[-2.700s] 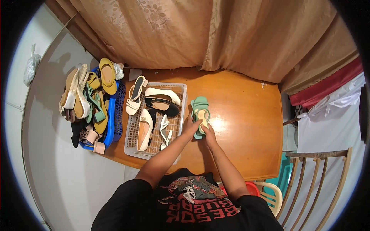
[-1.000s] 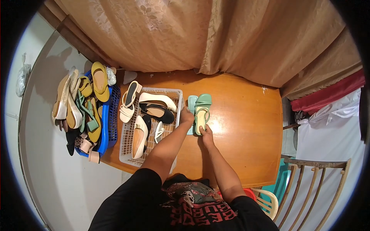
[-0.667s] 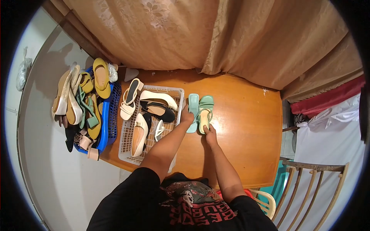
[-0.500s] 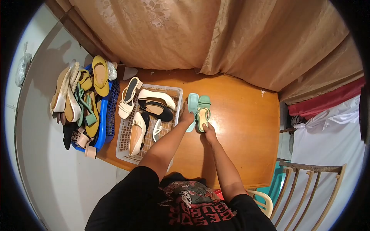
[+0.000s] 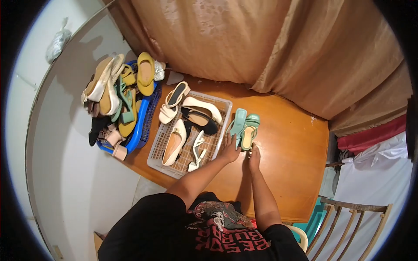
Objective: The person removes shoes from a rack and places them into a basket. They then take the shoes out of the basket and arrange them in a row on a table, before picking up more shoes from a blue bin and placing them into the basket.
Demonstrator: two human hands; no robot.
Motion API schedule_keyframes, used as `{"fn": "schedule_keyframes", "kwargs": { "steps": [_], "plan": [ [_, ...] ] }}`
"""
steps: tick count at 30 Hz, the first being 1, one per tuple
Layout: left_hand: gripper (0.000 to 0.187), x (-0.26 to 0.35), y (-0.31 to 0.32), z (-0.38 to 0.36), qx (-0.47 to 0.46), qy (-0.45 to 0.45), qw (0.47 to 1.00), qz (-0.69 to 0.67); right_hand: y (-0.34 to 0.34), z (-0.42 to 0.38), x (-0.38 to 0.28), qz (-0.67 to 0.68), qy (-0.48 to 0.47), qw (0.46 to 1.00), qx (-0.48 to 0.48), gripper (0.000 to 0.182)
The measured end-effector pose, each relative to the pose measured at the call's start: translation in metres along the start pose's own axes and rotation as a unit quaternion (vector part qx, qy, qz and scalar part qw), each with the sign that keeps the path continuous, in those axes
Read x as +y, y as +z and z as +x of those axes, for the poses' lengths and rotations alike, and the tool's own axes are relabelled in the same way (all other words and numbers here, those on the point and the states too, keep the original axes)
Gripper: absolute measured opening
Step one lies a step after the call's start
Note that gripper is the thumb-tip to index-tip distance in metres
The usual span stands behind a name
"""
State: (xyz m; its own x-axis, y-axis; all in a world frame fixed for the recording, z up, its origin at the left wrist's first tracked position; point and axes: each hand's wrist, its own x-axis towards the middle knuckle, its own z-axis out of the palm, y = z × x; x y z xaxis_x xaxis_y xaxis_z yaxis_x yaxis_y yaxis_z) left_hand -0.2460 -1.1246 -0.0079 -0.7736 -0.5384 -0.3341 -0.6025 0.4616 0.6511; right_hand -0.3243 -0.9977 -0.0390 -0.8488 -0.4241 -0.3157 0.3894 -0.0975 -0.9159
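A pair of green sandals lies on the wooden table (image 5: 278,174), right of a white plastic basket. The left sandal (image 5: 237,122) is sole-up or turned over; the right one (image 5: 247,138) shows its pale insole. My left hand (image 5: 230,150) rests at the lower end of the left sandal, fingers apart. Beside the heel of the right sandal is my right hand (image 5: 254,157), its fingers extended. The white basket (image 5: 157,150) holds several shoes: white heels (image 5: 175,143), a black flat (image 5: 203,122), white strappy sandals (image 5: 198,152) and a cream heeled sandal (image 5: 175,100) near its rim.
On the left, a blue basket (image 5: 141,126) is heaped with yellow, green, white and black shoes. A brown curtain (image 5: 226,43) hangs behind the table. A wooden chair back (image 5: 352,209) stands at the lower right. A plastic bag (image 5: 58,43) hangs on the wall.
The view has shifted, moving the scene rightward. My hands have loosened from the green sandals, which now sit close together, and my fingers have spread.
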Motion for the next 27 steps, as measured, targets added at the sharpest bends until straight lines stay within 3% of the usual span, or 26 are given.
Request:
{"fn": "schedule_keyframes", "kwargs": {
  "steps": [4,6,8,10,11,13,14,17,18,20,22,24,27],
  "plan": [
    [0.080,0.006,-0.009,-0.047,0.008,0.028,0.998,0.054,-0.039,-0.014,0.023,-0.090,-0.026,0.995,-0.031,0.046],
    [0.076,-0.003,-0.014,-0.069,-0.065,0.089,0.989,-0.097,-0.051,-0.036,0.021,-0.103,-0.014,0.993,-0.061,0.041],
    [0.068,-0.020,-0.008,-0.087,-0.071,0.139,0.984,-0.084,-0.059,-0.062,0.019,-0.112,-0.007,0.990,-0.082,0.035],
    [0.057,-0.010,-0.041,-0.126,-0.175,0.141,0.932,-0.285,-0.066,-0.083,0.021,-0.179,0.005,0.980,-0.091,0.024],
    [0.057,-0.011,-0.051,-0.138,-0.175,0.143,0.931,-0.286,-0.069,-0.092,0.025,-0.180,0.003,0.979,-0.091,0.024],
    [0.047,-0.018,-0.070,-0.156,-0.182,0.179,0.858,-0.445,-0.067,-0.103,0.032,-0.127,0.017,0.988,-0.085,0.021],
    [0.047,-0.025,-0.079,-0.162,-0.183,0.180,0.858,-0.445,-0.062,-0.107,0.034,-0.126,0.016,0.988,-0.085,0.021],
    [0.040,-0.041,-0.108,-0.177,-0.066,0.175,0.873,-0.450,-0.034,-0.124,0.023,-0.062,0.044,0.994,-0.075,0.015],
    [0.040,-0.048,-0.114,-0.176,-0.070,0.173,0.873,-0.450,-0.018,-0.127,0.014,-0.052,0.052,0.994,-0.080,0.015],
    [0.038,-0.066,-0.123,-0.171,-0.027,0.109,0.871,-0.478,0.010,-0.130,0.004,-0.044,0.059,0.994,-0.079,0.014],
    [0.037,-0.084,-0.134,-0.169,-0.020,0.108,0.871,-0.479,0.040,-0.126,-0.005,-0.124,-0.035,0.987,-0.096,0.014],
    [0.036,-0.100,-0.144,-0.170,0.033,0.094,0.875,-0.473,0.072,-0.129,-0.017,-0.079,-0.026,0.992,-0.094,0.012],
    [0.036,-0.121,-0.161,-0.176,0.032,0.103,0.877,-0.468,0.112,-0.138,-0.035,-0.035,-0.040,0.989,-0.140,0.011]
  ]
}}
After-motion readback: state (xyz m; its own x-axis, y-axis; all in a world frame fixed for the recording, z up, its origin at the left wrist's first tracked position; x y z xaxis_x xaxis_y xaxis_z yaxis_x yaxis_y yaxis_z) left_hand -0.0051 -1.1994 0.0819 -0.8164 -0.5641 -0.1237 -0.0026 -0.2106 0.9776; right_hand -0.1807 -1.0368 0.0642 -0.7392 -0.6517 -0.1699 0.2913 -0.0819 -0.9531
